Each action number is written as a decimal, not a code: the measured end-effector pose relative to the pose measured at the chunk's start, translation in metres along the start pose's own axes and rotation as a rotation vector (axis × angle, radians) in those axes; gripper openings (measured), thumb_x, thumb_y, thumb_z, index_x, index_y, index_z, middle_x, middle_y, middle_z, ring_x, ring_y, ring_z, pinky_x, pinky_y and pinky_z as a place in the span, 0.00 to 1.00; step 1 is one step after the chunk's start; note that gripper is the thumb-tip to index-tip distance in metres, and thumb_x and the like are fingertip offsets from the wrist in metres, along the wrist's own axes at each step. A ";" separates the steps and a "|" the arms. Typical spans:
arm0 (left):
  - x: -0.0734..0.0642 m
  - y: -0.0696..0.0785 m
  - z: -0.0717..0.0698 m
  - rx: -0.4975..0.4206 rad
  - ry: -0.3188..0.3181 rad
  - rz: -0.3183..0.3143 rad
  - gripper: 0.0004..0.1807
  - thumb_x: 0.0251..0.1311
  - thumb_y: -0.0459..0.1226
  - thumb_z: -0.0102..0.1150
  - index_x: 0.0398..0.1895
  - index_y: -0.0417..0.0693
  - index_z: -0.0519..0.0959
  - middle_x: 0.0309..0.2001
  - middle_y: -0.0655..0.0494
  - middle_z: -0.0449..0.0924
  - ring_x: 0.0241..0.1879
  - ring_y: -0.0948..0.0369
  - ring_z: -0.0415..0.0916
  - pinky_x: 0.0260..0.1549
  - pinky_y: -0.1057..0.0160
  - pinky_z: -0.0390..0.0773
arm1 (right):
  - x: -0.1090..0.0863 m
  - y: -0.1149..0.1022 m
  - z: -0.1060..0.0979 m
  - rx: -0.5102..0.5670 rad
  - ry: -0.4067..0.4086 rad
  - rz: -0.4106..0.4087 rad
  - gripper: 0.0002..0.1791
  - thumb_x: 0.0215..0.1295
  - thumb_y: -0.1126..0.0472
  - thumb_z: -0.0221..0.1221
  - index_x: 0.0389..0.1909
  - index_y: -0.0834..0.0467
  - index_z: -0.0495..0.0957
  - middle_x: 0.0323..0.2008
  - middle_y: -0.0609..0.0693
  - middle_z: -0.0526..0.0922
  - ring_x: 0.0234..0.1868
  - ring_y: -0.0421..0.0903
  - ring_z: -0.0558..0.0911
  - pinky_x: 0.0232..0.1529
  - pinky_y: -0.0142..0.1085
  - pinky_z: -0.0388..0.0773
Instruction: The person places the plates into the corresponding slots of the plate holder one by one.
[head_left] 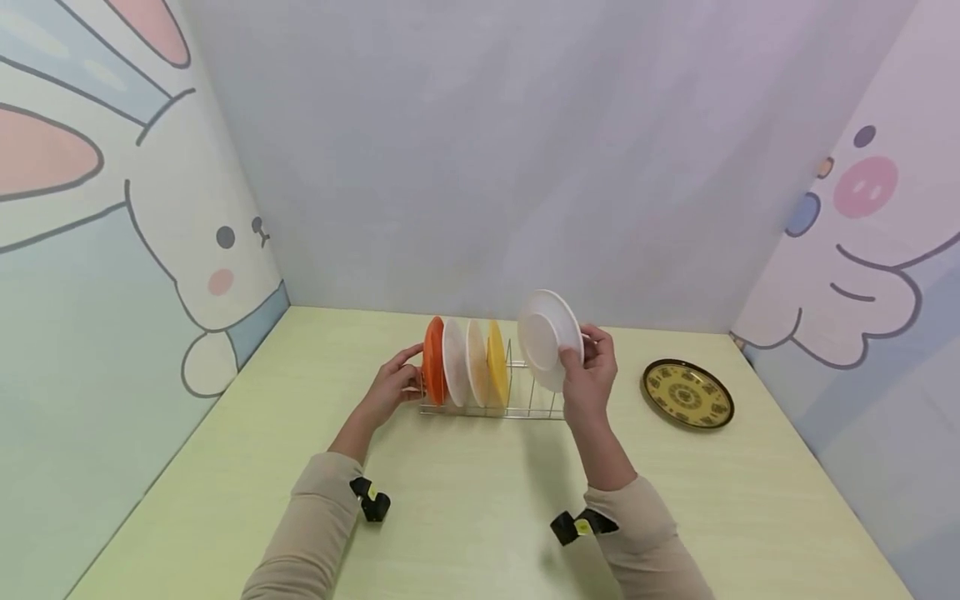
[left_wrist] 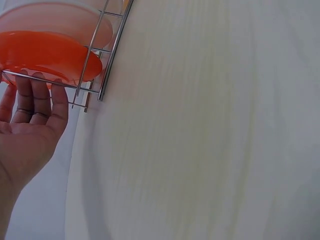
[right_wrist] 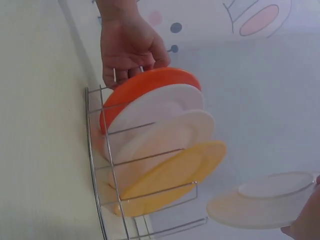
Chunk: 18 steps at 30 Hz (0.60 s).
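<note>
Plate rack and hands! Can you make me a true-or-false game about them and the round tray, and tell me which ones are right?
1. The right hand holds a white plate. True.
2. Six plates stand in the rack. False: the wire rack has four standing in it.
3. The orange plate is the one nearest the left hand. True.
4. The round tray stands in the rack. False: the patterned tray lies on the table, apart from the rack.
5. Of the plates in the rack, the yellow plate is farthest from the left hand. True.
</note>
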<state>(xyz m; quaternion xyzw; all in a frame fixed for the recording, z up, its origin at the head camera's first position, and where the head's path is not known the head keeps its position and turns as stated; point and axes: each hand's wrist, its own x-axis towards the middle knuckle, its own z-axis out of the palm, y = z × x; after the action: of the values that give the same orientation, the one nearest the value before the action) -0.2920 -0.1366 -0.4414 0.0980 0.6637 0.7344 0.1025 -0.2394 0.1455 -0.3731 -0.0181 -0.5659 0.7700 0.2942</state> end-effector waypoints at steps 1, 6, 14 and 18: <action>0.000 0.000 0.000 -0.002 0.000 -0.002 0.27 0.64 0.27 0.40 0.68 0.43 0.59 0.32 0.52 0.77 0.33 0.53 0.75 0.43 0.45 0.74 | 0.000 0.003 0.004 0.010 0.012 -0.003 0.19 0.54 0.79 0.51 0.45 0.61 0.69 0.39 0.55 0.78 0.46 0.51 0.78 0.40 0.47 0.78; 0.001 0.002 0.001 0.001 0.006 -0.003 0.27 0.64 0.27 0.40 0.68 0.43 0.59 0.31 0.52 0.77 0.33 0.52 0.74 0.43 0.44 0.74 | -0.001 0.022 0.022 0.015 0.060 -0.051 0.19 0.53 0.79 0.51 0.46 0.63 0.68 0.38 0.56 0.76 0.45 0.51 0.77 0.44 0.54 0.75; 0.001 0.004 0.001 0.015 0.024 -0.020 0.27 0.63 0.27 0.40 0.67 0.44 0.61 0.33 0.52 0.79 0.33 0.53 0.75 0.45 0.43 0.72 | -0.012 0.057 0.033 -0.059 0.034 -0.054 0.16 0.59 0.77 0.51 0.48 0.67 0.68 0.39 0.60 0.73 0.40 0.47 0.74 0.40 0.41 0.77; 0.001 0.004 0.001 0.023 0.013 -0.029 0.27 0.63 0.28 0.41 0.68 0.44 0.60 0.33 0.51 0.78 0.35 0.48 0.74 0.47 0.41 0.71 | -0.014 0.068 0.034 -0.086 0.012 -0.076 0.15 0.60 0.77 0.50 0.49 0.71 0.69 0.40 0.65 0.73 0.35 0.46 0.71 0.31 0.30 0.72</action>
<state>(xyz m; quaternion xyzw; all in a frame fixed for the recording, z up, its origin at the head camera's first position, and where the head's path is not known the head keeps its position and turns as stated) -0.2924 -0.1360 -0.4370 0.0849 0.6739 0.7260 0.1076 -0.2695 0.0971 -0.4255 -0.0141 -0.5971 0.7330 0.3255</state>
